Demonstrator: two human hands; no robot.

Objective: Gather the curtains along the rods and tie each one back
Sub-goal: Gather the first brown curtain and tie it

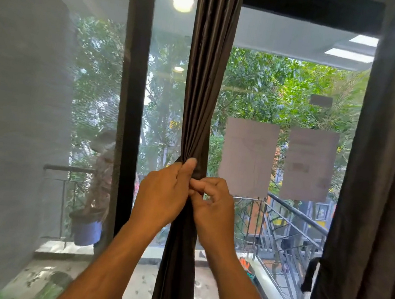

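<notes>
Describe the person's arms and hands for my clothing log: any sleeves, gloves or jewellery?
Both forearms are bare up to the frame's lower edge, with no sleeves in view. The left hand and right hand wear no gloves, and no rings, watch or bracelets show.

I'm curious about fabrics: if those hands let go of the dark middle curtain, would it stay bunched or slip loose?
The middle curtain looks floppy: it hangs in soft folds and pinches narrow where both hands grip it. Its sheen suggests smooth, slippery cloth, so it would probably spread again.
</notes>
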